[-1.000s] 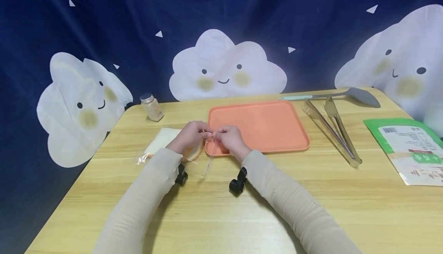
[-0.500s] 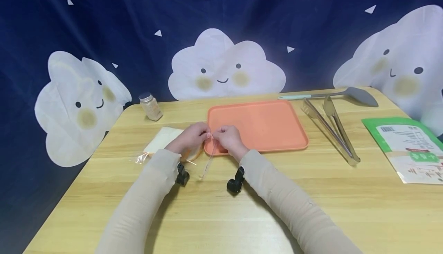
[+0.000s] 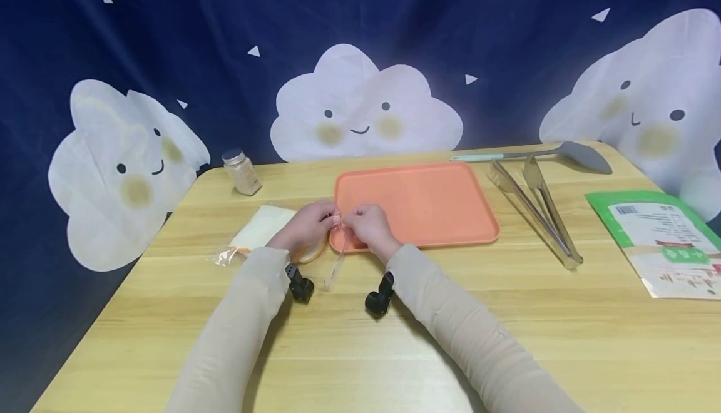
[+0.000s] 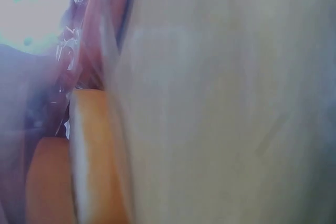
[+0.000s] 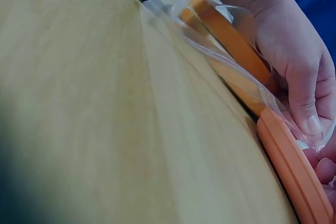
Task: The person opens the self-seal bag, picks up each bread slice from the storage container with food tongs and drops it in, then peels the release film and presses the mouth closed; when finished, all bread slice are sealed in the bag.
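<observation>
Sliced bread (image 3: 263,228) with an orange-brown crust lies in a clear plastic bag (image 3: 225,255) left of the orange tray (image 3: 434,200). My left hand (image 3: 306,225) reaches over the bag and pinches its gathered film between thumb and fingers. Beside it, my right hand (image 3: 368,228) has curled fingers pinching the film near the tray's left edge. A strip of clear film (image 3: 335,269) hangs below the hands. In the right wrist view, the left hand (image 5: 296,61) grips the film above the tray rim (image 5: 289,166); right fingertips (image 5: 325,171) are partly visible. Bread crust (image 4: 97,156) fills part of the left wrist view.
A shaker jar (image 3: 242,172) stands at the back left. Metal tongs (image 3: 537,213) and a grey spatula (image 3: 582,155) lie right of the tray. A green-and-white pouch (image 3: 664,244) lies at the far right of the wooden table (image 3: 338,350).
My fingertips have drawn slightly apart, each hand keeping near the film. A thin pale strip below the left hand is no longer visible. The head view has shifted a little.
</observation>
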Action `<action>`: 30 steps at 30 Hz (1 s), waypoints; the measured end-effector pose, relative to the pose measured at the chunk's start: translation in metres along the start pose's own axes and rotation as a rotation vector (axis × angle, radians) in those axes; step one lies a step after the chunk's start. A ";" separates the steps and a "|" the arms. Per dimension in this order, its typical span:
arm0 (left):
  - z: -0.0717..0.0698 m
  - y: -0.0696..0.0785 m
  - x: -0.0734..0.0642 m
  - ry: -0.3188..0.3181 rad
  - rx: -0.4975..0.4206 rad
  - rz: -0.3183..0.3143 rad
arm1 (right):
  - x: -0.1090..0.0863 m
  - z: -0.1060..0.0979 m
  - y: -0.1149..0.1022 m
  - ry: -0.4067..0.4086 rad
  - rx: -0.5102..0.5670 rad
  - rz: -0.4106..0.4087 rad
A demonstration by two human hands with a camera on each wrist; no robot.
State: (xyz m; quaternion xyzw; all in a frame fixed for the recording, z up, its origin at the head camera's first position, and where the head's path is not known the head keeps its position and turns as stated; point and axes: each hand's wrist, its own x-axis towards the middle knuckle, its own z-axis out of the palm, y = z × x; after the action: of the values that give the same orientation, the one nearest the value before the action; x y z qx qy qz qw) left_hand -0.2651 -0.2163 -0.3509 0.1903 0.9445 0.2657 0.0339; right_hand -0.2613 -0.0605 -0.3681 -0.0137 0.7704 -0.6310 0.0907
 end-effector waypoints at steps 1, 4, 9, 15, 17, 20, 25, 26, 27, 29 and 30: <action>0.000 0.001 0.000 0.005 -0.005 -0.009 | 0.000 0.000 0.000 0.002 -0.004 -0.005; 0.000 0.002 0.001 0.010 -0.007 -0.021 | 0.001 -0.001 -0.002 0.001 0.005 0.003; -0.001 0.003 0.001 0.011 -0.038 -0.053 | 0.001 -0.001 -0.003 -0.017 0.033 0.048; 0.000 0.003 0.000 0.011 -0.060 -0.043 | 0.002 0.000 -0.003 -0.021 0.055 0.081; 0.000 0.003 0.000 0.012 -0.057 -0.045 | 0.002 0.000 -0.003 -0.020 0.062 0.095; 0.001 0.003 0.001 0.015 -0.061 -0.058 | 0.003 0.000 -0.004 -0.022 0.075 0.117; 0.003 0.003 0.001 0.019 -0.093 -0.081 | 0.003 -0.001 -0.004 -0.034 0.102 0.153; 0.003 0.003 0.001 0.020 -0.099 -0.085 | 0.003 -0.001 -0.004 -0.037 0.110 0.156; 0.003 0.003 0.001 0.022 -0.102 -0.089 | 0.003 -0.001 -0.004 -0.036 0.117 0.159; 0.002 0.003 0.000 0.027 -0.103 -0.101 | 0.003 -0.001 -0.004 -0.036 0.147 0.161; 0.002 0.002 0.000 0.028 -0.103 -0.108 | 0.003 -0.001 -0.004 -0.036 0.167 0.158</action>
State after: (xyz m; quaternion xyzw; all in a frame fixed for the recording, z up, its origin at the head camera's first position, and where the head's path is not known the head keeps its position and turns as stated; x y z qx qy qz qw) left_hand -0.2639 -0.2135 -0.3513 0.1333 0.9388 0.3144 0.0445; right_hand -0.2645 -0.0605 -0.3641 0.0433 0.7121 -0.6834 0.1550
